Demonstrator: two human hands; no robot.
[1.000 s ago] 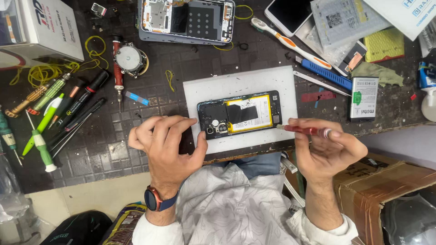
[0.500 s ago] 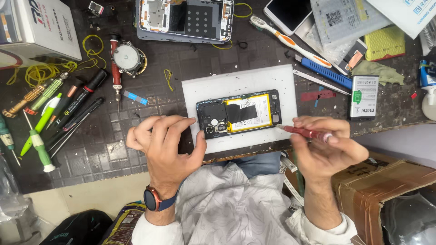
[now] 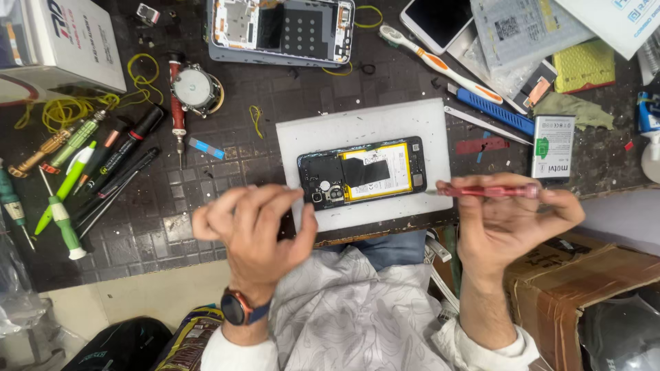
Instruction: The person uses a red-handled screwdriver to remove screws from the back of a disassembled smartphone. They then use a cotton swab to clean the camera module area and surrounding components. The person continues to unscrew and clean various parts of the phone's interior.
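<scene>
An opened phone [image 3: 363, 172] with a yellow battery showing lies face down on a white pad [image 3: 357, 124] at the mat's near edge. My right hand [image 3: 512, 223] grips a red screwdriver [image 3: 489, 190] held level, its metal tip pointing left at the phone's right end. My left hand [image 3: 254, 230] hovers at the pad's left edge, motion-blurred, fingers loosely curled toward the thumb with nothing visible in them. A watch sits on that wrist.
A stripped phone frame [image 3: 282, 27] lies at the top, beside a toothbrush [image 3: 440, 63], a blue tool [image 3: 491, 110] and a loose white battery [image 3: 552, 146]. Several screwdrivers and pens [image 3: 75, 172] lie at left. A cardboard box [image 3: 584, 288] stands at lower right.
My left hand's fingers have shifted and curled by the pad's left edge, now blurred. My right hand keeps the screwdriver, raised slightly, tip still at the phone's right end.
</scene>
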